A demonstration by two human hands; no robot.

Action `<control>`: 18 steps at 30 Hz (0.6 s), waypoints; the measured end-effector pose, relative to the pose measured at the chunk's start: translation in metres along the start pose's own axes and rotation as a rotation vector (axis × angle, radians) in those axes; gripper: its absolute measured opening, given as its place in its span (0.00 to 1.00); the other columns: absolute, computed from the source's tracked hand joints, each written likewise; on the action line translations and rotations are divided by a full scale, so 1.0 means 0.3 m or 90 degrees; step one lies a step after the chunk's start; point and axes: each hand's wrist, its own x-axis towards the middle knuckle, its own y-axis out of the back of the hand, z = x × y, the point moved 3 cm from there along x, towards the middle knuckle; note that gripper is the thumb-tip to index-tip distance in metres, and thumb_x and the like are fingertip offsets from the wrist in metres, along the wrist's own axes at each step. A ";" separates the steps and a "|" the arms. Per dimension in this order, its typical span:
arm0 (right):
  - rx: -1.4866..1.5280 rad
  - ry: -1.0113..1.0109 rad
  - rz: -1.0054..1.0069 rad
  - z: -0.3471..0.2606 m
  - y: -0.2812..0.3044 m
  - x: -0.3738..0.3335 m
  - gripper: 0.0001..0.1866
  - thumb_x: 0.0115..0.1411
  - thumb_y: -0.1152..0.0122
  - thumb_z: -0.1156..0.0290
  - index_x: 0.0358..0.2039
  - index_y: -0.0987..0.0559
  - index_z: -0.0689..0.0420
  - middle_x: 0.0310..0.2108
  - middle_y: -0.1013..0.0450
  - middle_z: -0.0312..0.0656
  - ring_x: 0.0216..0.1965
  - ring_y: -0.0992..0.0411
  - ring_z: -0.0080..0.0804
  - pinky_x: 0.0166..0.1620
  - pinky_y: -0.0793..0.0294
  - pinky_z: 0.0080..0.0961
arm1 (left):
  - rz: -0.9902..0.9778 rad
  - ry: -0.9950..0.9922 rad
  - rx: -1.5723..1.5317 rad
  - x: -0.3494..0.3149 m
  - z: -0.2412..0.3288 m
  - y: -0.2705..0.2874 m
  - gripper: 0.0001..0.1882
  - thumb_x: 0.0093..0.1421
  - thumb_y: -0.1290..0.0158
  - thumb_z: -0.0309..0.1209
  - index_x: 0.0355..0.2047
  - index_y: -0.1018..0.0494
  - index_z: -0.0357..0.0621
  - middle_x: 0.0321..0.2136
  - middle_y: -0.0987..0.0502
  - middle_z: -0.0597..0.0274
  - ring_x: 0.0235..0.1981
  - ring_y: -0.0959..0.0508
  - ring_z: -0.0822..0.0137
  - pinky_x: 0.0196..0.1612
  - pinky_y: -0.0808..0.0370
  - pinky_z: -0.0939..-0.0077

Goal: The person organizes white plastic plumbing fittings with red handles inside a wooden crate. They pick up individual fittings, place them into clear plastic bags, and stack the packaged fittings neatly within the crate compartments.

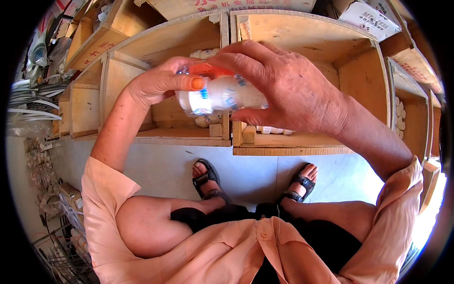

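Note:
A white cylinder in clear wrapping with blue print (222,94) lies roughly level between my hands, above the wooden boxes. Its outline is partly blurred, and what is inside the wrapping I cannot make out. At its left end my left hand (163,81) grips it, thumb across the near side. My right hand (293,90) curves over its right end, fingers on the far side and thumb below. Those fingers hide much of the right end. Reddish-orange fingertips of the left hand show behind the cylinder.
Below my hands stand two open wooden boxes, a left one (177,138) and a right one (293,150), with similar white wrapped pieces (274,130) inside. More wooden boxes flank them. A white carton (371,21) sits far right; coiled pale tubing (33,102) lies left.

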 end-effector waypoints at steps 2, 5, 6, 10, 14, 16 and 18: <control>0.022 -0.036 -0.033 0.006 0.000 -0.018 0.34 0.50 0.32 0.59 0.56 0.34 0.53 0.46 0.32 0.43 0.46 0.27 0.43 0.48 0.25 0.36 | -0.022 -0.016 0.000 0.021 0.010 -0.032 0.39 0.46 0.34 0.48 0.51 0.30 0.34 0.44 0.24 0.60 0.45 0.25 0.70 0.49 0.29 0.77; 0.057 -0.078 -0.069 0.024 -0.007 -0.047 0.37 0.48 0.32 0.59 0.57 0.35 0.54 0.46 0.31 0.45 0.46 0.27 0.44 0.48 0.25 0.36 | -0.042 -0.033 -0.013 0.060 -0.001 -0.075 0.36 0.50 0.37 0.48 0.52 0.30 0.34 0.44 0.24 0.59 0.44 0.24 0.71 0.48 0.28 0.78; 0.079 -0.091 -0.091 0.038 -0.006 -0.050 0.38 0.47 0.32 0.60 0.58 0.35 0.54 0.46 0.30 0.46 0.46 0.27 0.45 0.48 0.25 0.36 | -0.020 -0.031 -0.026 0.074 -0.018 -0.078 0.35 0.51 0.37 0.48 0.50 0.30 0.34 0.41 0.24 0.59 0.40 0.24 0.71 0.42 0.27 0.78; 0.126 -0.170 -0.172 0.119 -0.030 -0.099 0.40 0.44 0.32 0.61 0.58 0.35 0.56 0.47 0.30 0.50 0.47 0.28 0.45 0.51 0.27 0.36 | 0.041 -0.017 -0.003 0.101 -0.025 -0.103 0.29 0.57 0.42 0.50 0.46 0.29 0.37 0.33 0.23 0.60 0.24 0.22 0.71 0.22 0.27 0.80; 0.211 -0.246 -0.260 0.216 -0.078 -0.199 0.41 0.41 0.30 0.59 0.57 0.32 0.58 0.47 0.29 0.52 0.49 0.29 0.46 0.54 0.30 0.34 | 0.078 -0.032 0.116 0.100 -0.003 -0.108 0.26 0.63 0.49 0.48 0.51 0.33 0.38 0.35 0.22 0.59 0.24 0.24 0.76 0.23 0.29 0.85; 0.221 -0.297 -0.319 0.242 -0.105 -0.241 0.41 0.40 0.30 0.58 0.55 0.31 0.59 0.47 0.29 0.52 0.49 0.29 0.47 0.53 0.30 0.34 | 0.088 -0.030 0.119 0.101 0.004 -0.113 0.25 0.63 0.49 0.46 0.50 0.33 0.38 0.34 0.22 0.58 0.23 0.24 0.77 0.23 0.29 0.85; 0.233 -0.323 -0.378 0.261 -0.132 -0.275 0.40 0.40 0.30 0.57 0.54 0.30 0.59 0.46 0.29 0.53 0.49 0.30 0.47 0.53 0.31 0.35 | 0.077 -0.033 0.129 0.110 -0.010 -0.104 0.24 0.63 0.49 0.45 0.50 0.32 0.38 0.35 0.22 0.58 0.23 0.24 0.77 0.24 0.29 0.85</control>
